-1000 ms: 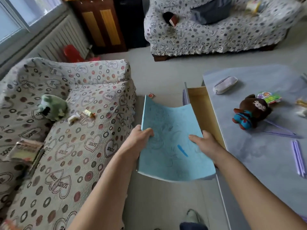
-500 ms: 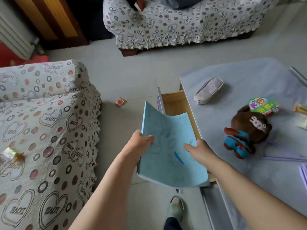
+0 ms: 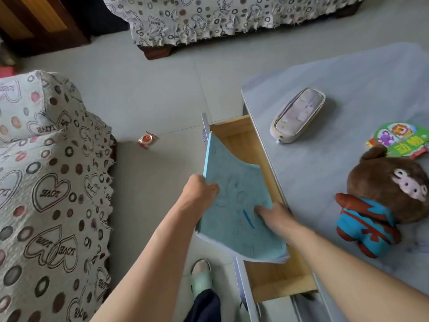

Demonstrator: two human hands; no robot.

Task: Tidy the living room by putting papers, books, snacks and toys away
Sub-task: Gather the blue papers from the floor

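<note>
A stack of light blue papers (image 3: 234, 196) with pen scribbles hangs bent over an open wooden drawer (image 3: 276, 282) in the side of the grey table (image 3: 325, 159). My left hand (image 3: 199, 191) grips the papers' left edge. My right hand (image 3: 276, 217) holds their right edge, thumb on top, right above the drawer. On the table lie a brown plush toy in blue clothes (image 3: 383, 198), a pale pencil case (image 3: 298, 115) and a colourful green booklet (image 3: 401, 139). A small red-and-white snack packet (image 3: 146, 139) lies on the floor.
A patterned armchair (image 3: 46, 182) stands at the left, and a sofa in the same cover (image 3: 209, 17) is at the back. A dark wooden cabinet (image 3: 34, 22) fills the top left corner. My slippered foot (image 3: 201, 275) is on the tiled floor beside the drawer.
The view has swung right and down toward the table. Both hands have carried the blue papers rightward and lower, from beside the armchair to over the open drawer.
</note>
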